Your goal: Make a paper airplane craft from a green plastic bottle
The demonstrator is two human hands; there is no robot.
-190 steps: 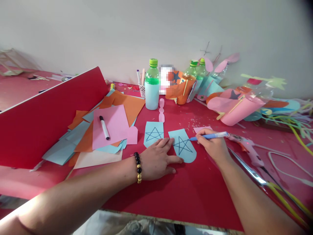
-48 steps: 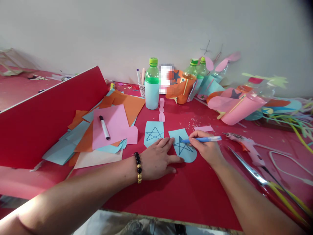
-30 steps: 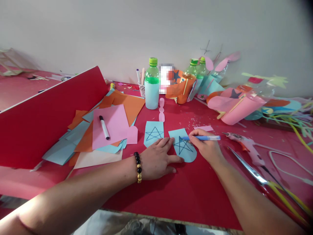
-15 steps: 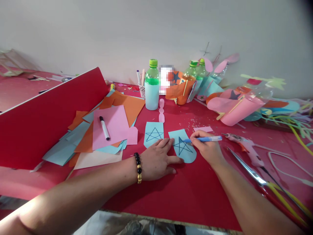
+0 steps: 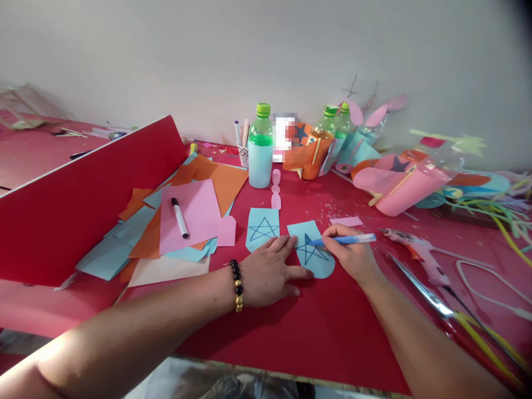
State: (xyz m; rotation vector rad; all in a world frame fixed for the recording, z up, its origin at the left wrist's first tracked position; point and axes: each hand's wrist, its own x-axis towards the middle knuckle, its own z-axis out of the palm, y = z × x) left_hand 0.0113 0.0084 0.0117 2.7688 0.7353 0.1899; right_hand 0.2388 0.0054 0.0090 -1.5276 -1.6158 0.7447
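My right hand is closed around a blue felt-tip pen, its tip on the star drawn on a light-blue paper piece with one rounded end. Flat on the table with fingers spread, my left hand touches the left edge of that piece. Just beyond its fingertips lies another light-blue paper piece, bearing a star outline; its lower end is partly covered by the hand. A small pink scalloped paper strip lies behind it.
Coloured paper sheets with a black-and-white marker lie left, beside a red board. A wrapped bottle stands behind. At right are a glue gun, scissors and paper-covered bottle models.
The pen tip has shifted slightly down and left on the star, with more dark colour near its top point. My left hand stays in place; the view has shifted a little.
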